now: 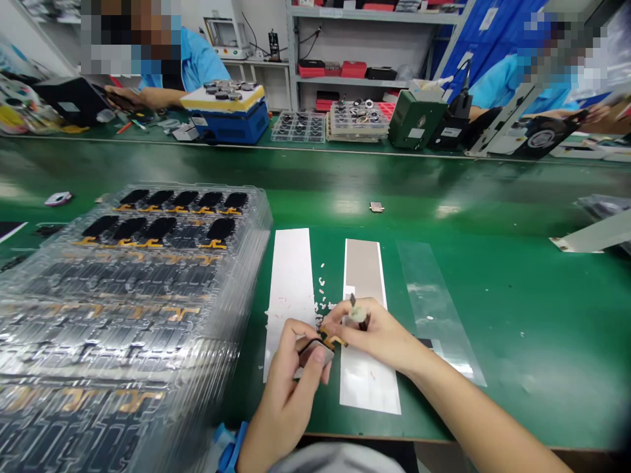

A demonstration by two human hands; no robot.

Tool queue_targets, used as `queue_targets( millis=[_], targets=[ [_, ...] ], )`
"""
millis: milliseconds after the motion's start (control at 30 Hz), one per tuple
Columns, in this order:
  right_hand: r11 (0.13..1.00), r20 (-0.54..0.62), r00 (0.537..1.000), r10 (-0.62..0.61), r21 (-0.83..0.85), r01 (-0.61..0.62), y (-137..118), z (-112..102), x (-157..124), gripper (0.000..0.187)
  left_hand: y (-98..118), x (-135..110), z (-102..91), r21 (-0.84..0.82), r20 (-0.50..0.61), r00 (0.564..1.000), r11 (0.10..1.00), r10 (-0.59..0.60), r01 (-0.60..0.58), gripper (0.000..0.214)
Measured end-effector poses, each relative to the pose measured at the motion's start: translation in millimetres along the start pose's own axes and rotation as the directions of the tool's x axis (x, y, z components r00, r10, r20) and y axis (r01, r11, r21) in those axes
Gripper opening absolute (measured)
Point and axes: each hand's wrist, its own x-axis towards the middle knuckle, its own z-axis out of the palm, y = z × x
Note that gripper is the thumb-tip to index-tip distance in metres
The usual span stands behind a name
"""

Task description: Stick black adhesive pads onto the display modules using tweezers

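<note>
Shelves (pixel 374 14) with red boxes (pixel 353 69) stand behind the green counter (pixel 517 328). Stacked clear trays (pixel 241 276) carry black screens (pixel 220 230) in far rows. Near paper strips (pixel 292 263), the left hand (pixel 290 381) pinches another screen (pixel 308 349); the right hand (pixel 377 335) curls at its orange cable (pixel 339 339), grip unclear.

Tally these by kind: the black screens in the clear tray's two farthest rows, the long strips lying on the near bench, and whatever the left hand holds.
Black screens in the tray: 9 (5 farthest, 4 next)
Long strips: 3 (white strip, grey-faced strip, clear strip)
Small part in the left hand: 1
Total: 13
</note>
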Motion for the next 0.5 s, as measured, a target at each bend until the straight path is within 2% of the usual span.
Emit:
queue_targets(
  millis=[100, 233, 333, 500],
  targets=[
    [0.987, 0.046, 0.998, 0.035, 0.153, -0.042, -3.4, 1.9, -2.2, 0.02, -0.2, 2.9, 1.3, -0.065, -0.006, 0.998, 0.996, -0.069, 0.068, 0.024],
    [0.906, 0.136, 0.989, 0.051, 0.411, -0.103, -5.9, 5.7, -3.1, 0.028, 3.7, 5.7, 3.1, -0.07, -0.047, 0.994, 0.993, -0.101, 0.098, 0.029],
    [0.881, 0.147, 0.989, 0.013, 0.466, -0.081, -7.2, 7.9, -3.4, 0.033, 5.3, 6.5, 4.1, -0.057, -0.077, 0.994, 0.996, -0.071, 0.067, 0.029],
    [0.877, 0.134, 0.989, 0.057, 0.466, -0.114, -4.5, 7.8, -2.2, 0.032, 2.2, 6.7, 4.0, -0.023, -0.094, 0.995, 0.999, -0.04, 0.038, 0.027]
  ],
)
